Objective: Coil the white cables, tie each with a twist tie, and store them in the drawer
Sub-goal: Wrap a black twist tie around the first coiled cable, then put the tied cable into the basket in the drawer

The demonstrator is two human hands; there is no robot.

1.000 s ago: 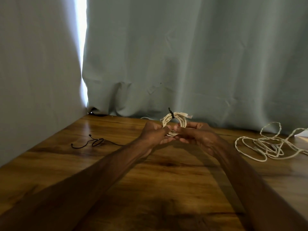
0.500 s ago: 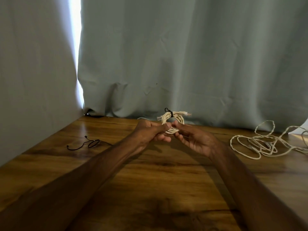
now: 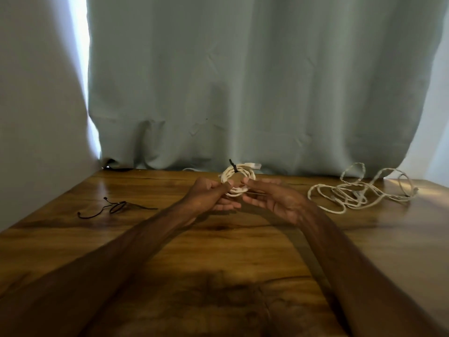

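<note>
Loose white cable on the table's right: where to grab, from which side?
Take the loose white cable at its bunched middle, from above with the right hand, likely: strands overlap there flat on the table, outer loops sprawl. That hand pinches the tied coil now.

One head-worn wide-angle camera looks forward and slightly down along the glossy brown wooden table (image 3: 73,239), left hand (image 3: 209,198) and right hand (image 3: 279,203) near mid-frame, facing a pale grey-green fabric curtain (image 3: 243,81), its edges seemingly lens-bowed.
</note>
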